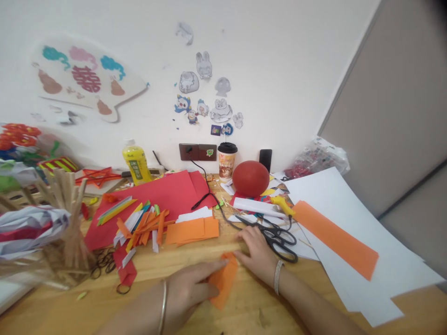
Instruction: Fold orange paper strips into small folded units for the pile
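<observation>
A small folded piece of orange paper [225, 283] lies on the wooden table in front of me. My left hand [193, 284] grips its left side, one finger reaching to the upper edge and another digit lower down. My right hand [257, 255] rests at the paper's upper right corner, with the thumb by the edge and the other fingers apart and curved. Black-handled scissors [282, 242] lie just beyond the right hand. A stack of orange paper rectangles [192, 231] sits a little farther back.
At left, folded colored strips [143, 228] lie on red paper [174, 191], near a bundle of wooden sticks [66, 200]. A yellow bottle [137, 163], a cup [226, 163] and a red balloon [250, 178] stand behind. White sheets [335, 214] and an orange strip [337, 239] lie right.
</observation>
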Available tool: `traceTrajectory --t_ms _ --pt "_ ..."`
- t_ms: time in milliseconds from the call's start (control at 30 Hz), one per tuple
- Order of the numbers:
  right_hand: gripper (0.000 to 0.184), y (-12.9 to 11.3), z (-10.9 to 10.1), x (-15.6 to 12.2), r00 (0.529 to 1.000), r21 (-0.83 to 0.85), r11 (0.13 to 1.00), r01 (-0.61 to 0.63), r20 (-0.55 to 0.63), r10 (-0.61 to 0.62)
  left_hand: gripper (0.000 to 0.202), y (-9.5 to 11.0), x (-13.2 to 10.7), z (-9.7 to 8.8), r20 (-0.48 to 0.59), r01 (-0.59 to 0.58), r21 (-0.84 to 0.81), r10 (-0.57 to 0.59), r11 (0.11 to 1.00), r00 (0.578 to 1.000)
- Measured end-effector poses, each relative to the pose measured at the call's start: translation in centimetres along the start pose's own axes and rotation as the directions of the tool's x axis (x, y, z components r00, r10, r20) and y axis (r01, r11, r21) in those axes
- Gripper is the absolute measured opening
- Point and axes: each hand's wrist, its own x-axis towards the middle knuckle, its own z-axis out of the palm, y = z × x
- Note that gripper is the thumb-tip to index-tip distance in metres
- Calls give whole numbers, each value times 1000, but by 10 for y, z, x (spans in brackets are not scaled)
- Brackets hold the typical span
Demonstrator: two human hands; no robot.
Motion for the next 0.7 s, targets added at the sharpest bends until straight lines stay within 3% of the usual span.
traceTrajectory --t_ms 100,300,433,567,700 --pt "19 -2 -4 0 998 25 999 45 -33 -44 24 -9 1 8 -39 -124 -14 124 992 992" --pt "13 -9 -10 -5 943 19 945 327 60 -327 26 -9 13 3 -111 -181 110 193 977 975" --pt "15 -9 -9 -6 954 -4 956 293 72 -292 25 -5 16 7 -105 -284 178 305 942 947" --pt "12 -7 -10 -8 951 41 962 270 143 -273 28 -7 14 15 -185 -274 154 300 949 936" --pt "20 -12 -13 -10 870 151 889 432 190 -455 29 -7 15 12 -136 -197 160 219 967 966"
